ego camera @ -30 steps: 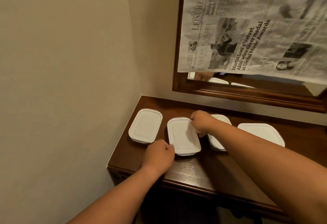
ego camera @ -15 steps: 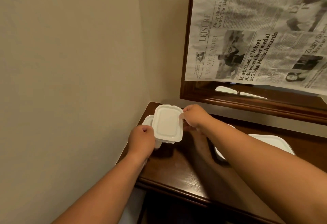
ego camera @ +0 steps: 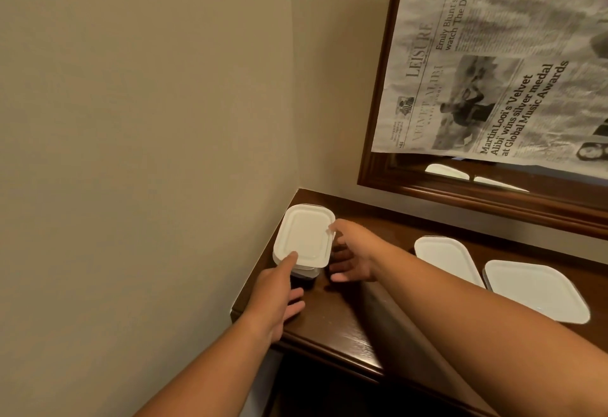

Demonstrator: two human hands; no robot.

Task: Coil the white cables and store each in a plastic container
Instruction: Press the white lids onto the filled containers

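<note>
Two white-lidded plastic containers are stacked in the table's far left corner; the top one [ego camera: 304,235] sits slightly askew on the lower one [ego camera: 306,273]. My left hand [ego camera: 279,295] is at the stack's near edge, with one fingertip resting on the top lid and the other fingers spread below. My right hand [ego camera: 353,252] is beside the stack's right side with its fingers apart, one fingertip touching the lid's corner. Two more lidded containers lie flat to the right, one [ego camera: 444,257] nearer the middle and one [ego camera: 533,288] further right. No white cable is visible.
The dark wooden table [ego camera: 345,318] stands in a corner, with a beige wall [ego camera: 148,153] close on the left. Behind the table hangs a wood-framed mirror [ego camera: 493,199] covered by a newspaper sheet [ego camera: 493,71]. The table's front edge runs diagonally below my arms.
Both hands lifted the second container off the table, carried it left and set it on the leftmost container. The fingers have now opened around the stack.
</note>
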